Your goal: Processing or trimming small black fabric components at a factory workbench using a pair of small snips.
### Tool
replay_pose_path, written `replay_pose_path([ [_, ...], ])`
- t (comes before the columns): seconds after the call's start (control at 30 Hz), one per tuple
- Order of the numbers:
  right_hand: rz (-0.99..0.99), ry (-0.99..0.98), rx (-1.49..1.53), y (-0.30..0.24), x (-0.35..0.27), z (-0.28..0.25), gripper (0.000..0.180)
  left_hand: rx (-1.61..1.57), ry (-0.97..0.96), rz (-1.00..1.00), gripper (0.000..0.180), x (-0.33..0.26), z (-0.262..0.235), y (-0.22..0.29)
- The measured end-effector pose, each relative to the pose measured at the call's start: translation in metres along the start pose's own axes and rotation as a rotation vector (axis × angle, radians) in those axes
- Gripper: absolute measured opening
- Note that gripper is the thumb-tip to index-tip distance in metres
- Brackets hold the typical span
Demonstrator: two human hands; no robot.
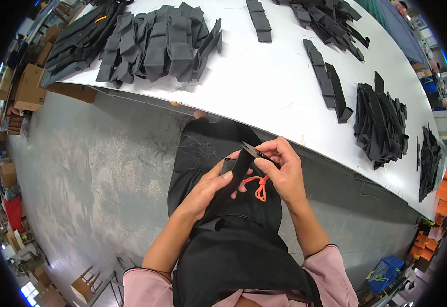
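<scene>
My left hand (209, 189) grips a black fabric strip (241, 167) above my lap, thumb on top and fingers underneath. The strip's lower end hangs down over my black apron (233, 256). In my right hand (286, 171) is a pair of thread snips (249, 149), its pointed metal blades at the upper end of the strip. Whether the blades touch the fabric, I cannot tell. A knotted orange cord (260, 190) dangles below my right hand, between both hands. Loose threads cling to the apron over my thigh.
A white table (264, 77) stretches across in front of me, its edge just beyond my hands. On it lie a heap of folded black pieces (167, 43), a bundle of black strips (379, 123) and a black bag (83, 38). A blue crate (385, 272) stands at lower right.
</scene>
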State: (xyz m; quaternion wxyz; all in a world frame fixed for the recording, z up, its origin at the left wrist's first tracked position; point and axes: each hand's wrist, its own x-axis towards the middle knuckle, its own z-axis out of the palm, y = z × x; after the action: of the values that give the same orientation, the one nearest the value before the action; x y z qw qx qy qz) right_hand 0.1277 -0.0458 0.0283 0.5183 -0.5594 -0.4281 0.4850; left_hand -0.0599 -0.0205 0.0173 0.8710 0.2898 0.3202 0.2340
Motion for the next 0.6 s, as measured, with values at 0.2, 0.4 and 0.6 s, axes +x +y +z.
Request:
replay_pose_path([
  [0.2,0.161,0.039,0.059,0.001,-0.006,-0.009,0.015,0.338,0.085,0.029,0.048,-0.003,0.001,0.006],
  [0.4,0.448,-0.08,0.213,-0.005,-0.003,-0.021,0.015,0.822,0.098,0.383,0.038,-0.003,0.0,0.004],
  [0.6,-0.125,0.124,-0.438,0.0,-0.017,-0.017,0.02,1.253,0.321,0.567,0.04,-0.003,0.01,0.004],
])
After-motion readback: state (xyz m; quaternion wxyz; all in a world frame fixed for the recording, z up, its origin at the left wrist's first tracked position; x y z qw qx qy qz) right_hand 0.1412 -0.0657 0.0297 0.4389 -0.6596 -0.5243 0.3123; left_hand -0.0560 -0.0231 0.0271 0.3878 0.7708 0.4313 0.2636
